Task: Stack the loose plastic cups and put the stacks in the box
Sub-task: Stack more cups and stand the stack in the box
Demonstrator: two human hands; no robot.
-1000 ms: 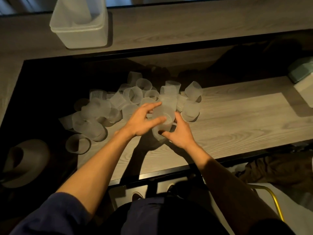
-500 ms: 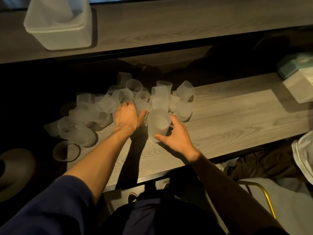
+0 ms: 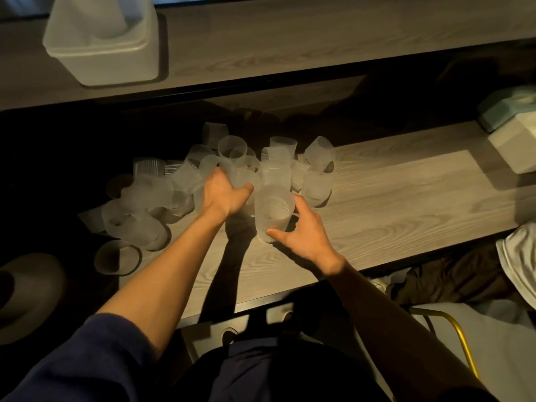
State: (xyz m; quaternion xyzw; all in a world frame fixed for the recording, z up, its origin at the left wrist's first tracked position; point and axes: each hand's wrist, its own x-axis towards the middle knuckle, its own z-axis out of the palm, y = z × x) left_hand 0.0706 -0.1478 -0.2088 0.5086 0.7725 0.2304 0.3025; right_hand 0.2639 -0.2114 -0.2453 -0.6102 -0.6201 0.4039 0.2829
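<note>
Two hands reach the heap of frosted plastic cups (image 3: 174,184): right hand (image 3: 307,236) curled round an upright ribbed cup (image 3: 272,210) at its near edge, left hand (image 3: 223,192) gripping a loose cup (image 3: 245,177) inside it. Beyond the heap sits a white plastic box (image 3: 110,59).

Single view, from a wide-angle camera worn on the head. It looks forward and steeply down over the person's own lap onto a wooden tabletop (image 3: 391,198). The range is close: both forearms enter from the lower edge, and the left hand (image 3: 223,192) and right hand (image 3: 304,236) meet near frame centre at the plastic cups (image 3: 232,146). The farther shelf (image 3: 290,39), bearing the white plastic box (image 3: 116,65), runs along the upper edge, slightly tilted.
</note>
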